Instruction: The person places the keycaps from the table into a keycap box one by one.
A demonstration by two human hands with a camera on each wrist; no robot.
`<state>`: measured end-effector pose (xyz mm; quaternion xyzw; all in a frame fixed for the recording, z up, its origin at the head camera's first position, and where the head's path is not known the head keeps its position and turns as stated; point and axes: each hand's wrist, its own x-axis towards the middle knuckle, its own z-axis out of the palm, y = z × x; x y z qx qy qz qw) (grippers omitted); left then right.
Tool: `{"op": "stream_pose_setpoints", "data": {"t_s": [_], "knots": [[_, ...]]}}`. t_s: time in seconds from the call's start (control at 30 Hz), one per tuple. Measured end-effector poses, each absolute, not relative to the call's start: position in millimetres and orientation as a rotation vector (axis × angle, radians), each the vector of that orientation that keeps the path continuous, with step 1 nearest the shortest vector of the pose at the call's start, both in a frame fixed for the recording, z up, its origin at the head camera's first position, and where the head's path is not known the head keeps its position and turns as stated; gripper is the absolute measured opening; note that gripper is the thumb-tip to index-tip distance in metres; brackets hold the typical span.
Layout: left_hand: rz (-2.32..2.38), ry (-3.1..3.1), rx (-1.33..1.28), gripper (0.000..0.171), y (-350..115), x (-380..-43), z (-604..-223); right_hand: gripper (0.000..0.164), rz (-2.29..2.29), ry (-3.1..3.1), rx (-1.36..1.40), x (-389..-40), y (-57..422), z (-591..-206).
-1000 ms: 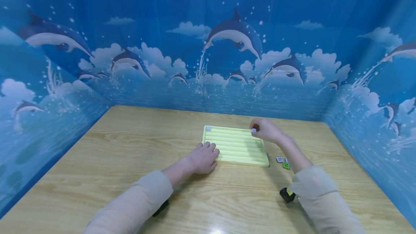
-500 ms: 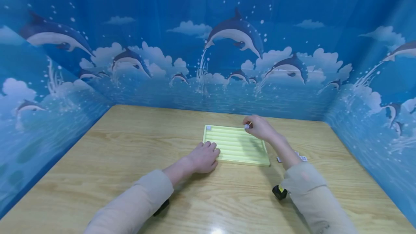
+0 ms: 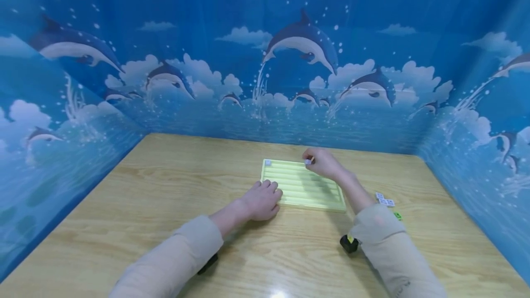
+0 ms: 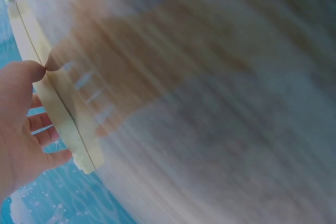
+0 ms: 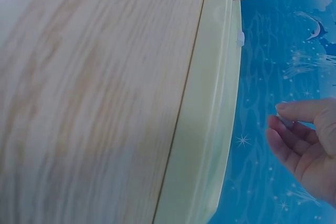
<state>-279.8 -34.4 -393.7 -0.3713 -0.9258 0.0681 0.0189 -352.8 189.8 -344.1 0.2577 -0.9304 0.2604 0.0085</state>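
Note:
A pale yellow-green ridged tray (image 3: 306,190) lies on the table. My left hand (image 3: 262,201) rests at its near left corner; in the left wrist view the thumb (image 4: 32,70) touches the tray's side and the fingers lie relaxed over it. With thumb and fingertips, my right hand (image 3: 327,167) pinches a small white tile (image 3: 308,162) above the far edge of the tray, right of its middle. The right wrist view shows this tile (image 5: 285,122) mostly covered by the fingers. Another white tile (image 3: 267,163) sits in the tray's far left corner.
Several white tiles (image 3: 383,200) lie in a loose group right of the tray, with a green tile (image 3: 398,215) nearer. A wooden table (image 3: 174,174) carries everything. Dolphin-print curtains (image 3: 265,118) close off the back and sides.
My right hand has moved left along the tray's far edge with the white tile pinched in it. The loose tiles at right are less covered by the arm. My left hand stays put.

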Motion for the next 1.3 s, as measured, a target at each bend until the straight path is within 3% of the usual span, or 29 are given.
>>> {"op": "stream_pose_setpoints", "data": {"t_s": [0.7, 1.3], "knots": [[0.236, -2.882, -1.118, 0.035, -36.8, -281.5, -392.1, 0.03, 0.764, -2.995, 0.797, -376.7, 156.7, -349.2], [0.257, -2.862, -1.144, 0.035, -34.8, -279.9, -393.9, 0.018, 0.679, -3.03, 0.886, -391.7, 119.0, -366.3]]}}
